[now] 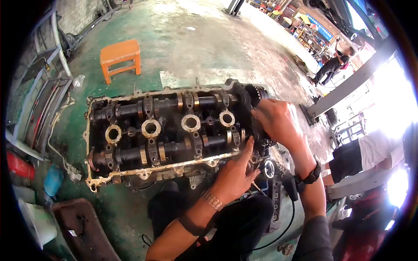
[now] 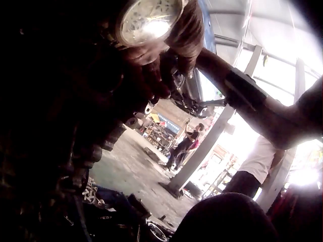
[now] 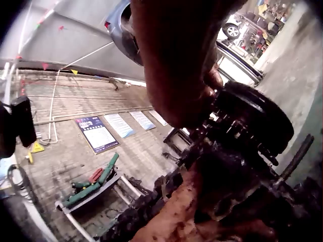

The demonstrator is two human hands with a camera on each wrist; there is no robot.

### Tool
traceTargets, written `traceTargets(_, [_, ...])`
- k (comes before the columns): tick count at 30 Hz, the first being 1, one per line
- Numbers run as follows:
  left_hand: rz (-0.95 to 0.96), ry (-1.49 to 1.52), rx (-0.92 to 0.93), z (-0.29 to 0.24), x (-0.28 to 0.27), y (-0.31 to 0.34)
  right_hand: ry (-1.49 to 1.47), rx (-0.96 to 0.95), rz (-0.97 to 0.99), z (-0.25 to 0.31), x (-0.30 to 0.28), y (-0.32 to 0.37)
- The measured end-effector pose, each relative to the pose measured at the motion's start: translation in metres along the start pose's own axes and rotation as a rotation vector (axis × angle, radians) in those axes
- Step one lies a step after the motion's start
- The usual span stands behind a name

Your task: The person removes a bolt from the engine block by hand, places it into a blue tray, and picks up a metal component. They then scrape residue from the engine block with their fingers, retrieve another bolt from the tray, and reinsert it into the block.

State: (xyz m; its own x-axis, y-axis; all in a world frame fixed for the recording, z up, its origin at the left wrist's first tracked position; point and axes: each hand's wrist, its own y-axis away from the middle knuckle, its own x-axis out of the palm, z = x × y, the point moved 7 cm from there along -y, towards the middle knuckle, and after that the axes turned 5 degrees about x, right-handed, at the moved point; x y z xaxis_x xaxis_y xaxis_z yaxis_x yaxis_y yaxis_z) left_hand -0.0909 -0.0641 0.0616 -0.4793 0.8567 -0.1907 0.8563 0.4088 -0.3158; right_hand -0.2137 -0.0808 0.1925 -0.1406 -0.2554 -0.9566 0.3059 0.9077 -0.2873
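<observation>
A dark, oily cylinder head (image 1: 174, 130) with two camshafts lies across the middle of the head view. At its right end is a toothed camshaft sprocket (image 1: 257, 92), large in the right wrist view. My right hand (image 1: 278, 122) curls round the sprocket's near side; some fingertips are hidden. Lower down, my left hand (image 1: 235, 176) stretches its index finger onto the same end of the head, thumb spread apart. In the left wrist view a round watch face (image 2: 151, 22) covers part of the left palm, with bent fingers (image 2: 151, 80) below it.
An orange stool (image 1: 121, 56) stands behind the head. A brown tray (image 1: 82, 226), a blue bottle (image 1: 53, 180) and a red cylinder (image 1: 20, 165) are at lower left. A black cable (image 1: 287, 230) curves across the floor. People (image 1: 335, 65) stand at right, near a lift post (image 1: 348, 82).
</observation>
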Motion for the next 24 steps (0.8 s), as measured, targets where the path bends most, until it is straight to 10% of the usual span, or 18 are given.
traceTargets(24, [-0.020, 0.055, -0.028, -0.001, -0.001, -0.001, -0.242, 0.042, -0.210, -0.011, 0.006, 0.008])
